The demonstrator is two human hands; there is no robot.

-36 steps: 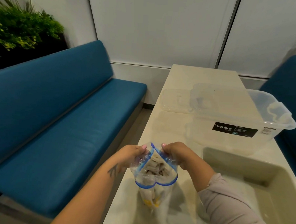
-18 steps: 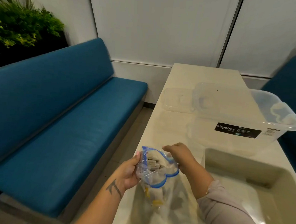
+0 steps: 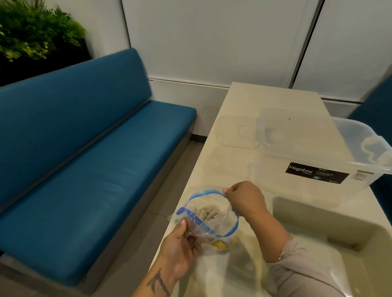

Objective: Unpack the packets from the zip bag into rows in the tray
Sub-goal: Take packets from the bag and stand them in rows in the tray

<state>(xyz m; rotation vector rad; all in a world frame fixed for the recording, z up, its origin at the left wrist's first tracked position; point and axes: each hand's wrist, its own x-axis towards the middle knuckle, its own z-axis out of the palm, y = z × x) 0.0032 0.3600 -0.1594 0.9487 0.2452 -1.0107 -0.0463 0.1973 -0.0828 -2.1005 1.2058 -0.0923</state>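
At the table edge, the left hand (image 3: pixel 180 246) and right hand (image 3: pixel 244 198) pinch opposite lips of the opened zip bag (image 3: pixel 209 218). Its thin film looks limp and slippery; the stiffer blue seal seems the surest hold.

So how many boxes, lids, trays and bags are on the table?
Clear box: 1
Clear lid: 1
Beige tray: 1
Zip bag: 1
Total: 4

Setting: a booth seat in what looks to me like an office lounge or café. Evidence: blue padded bench (image 3: pixel 79 164) on my left, another blue seat (image 3: pixel 386 100) opposite, a long pale table (image 3: pixel 269 100) between them, white wall panels (image 3: pixel 209 32), a planter of greenery (image 3: pixel 25 30).
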